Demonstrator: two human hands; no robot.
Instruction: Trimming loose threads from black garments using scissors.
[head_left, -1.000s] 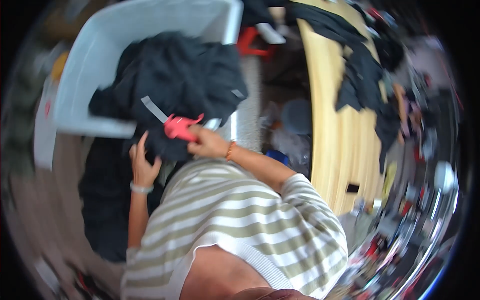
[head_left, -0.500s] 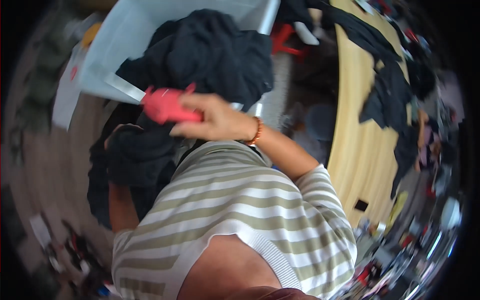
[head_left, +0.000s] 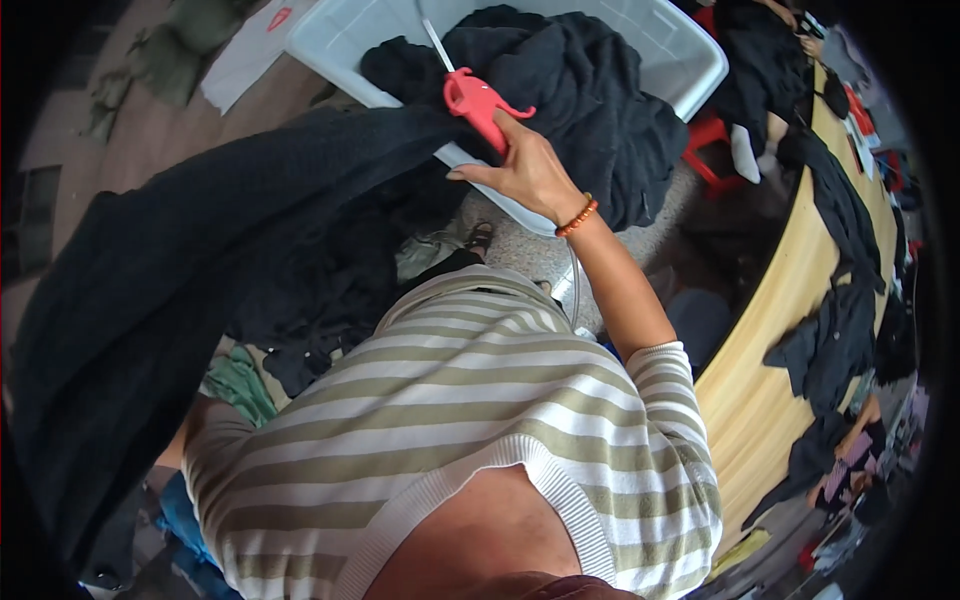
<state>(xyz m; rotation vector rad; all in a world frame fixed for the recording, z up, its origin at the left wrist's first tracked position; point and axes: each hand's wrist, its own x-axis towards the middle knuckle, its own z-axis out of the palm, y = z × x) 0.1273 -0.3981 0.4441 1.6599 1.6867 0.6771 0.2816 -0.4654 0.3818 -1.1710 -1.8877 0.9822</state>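
Observation:
My right hand [head_left: 530, 168] holds a red air blow gun [head_left: 482, 108] with a thin metal nozzle that points up and away. The thumb sticks out to the left of the grip. A long black garment [head_left: 200, 200] is raised and stretched from the far left edge to just beside the gun. My left forearm [head_left: 175, 450] goes behind this cloth at the lower left; the left hand is hidden by it. Ahead, a heap of black garments [head_left: 560, 90] fills a pale plastic bin [head_left: 712, 75], spilling over its near rim.
On my right runs a light wooden table [head_left: 760, 340] with black garments [head_left: 830, 340] on it. A red stool [head_left: 708, 150] and another person's legs [head_left: 750, 150] are beyond the bin. A clear hose [head_left: 577, 290] hangs near my waist. Green cloth [head_left: 240, 385] lies at my left.
The black garment, bunched at my left before, is now lifted and spread out leftward. My right hand has moved away and to the right with the blow gun, whose nozzle has swung upward.

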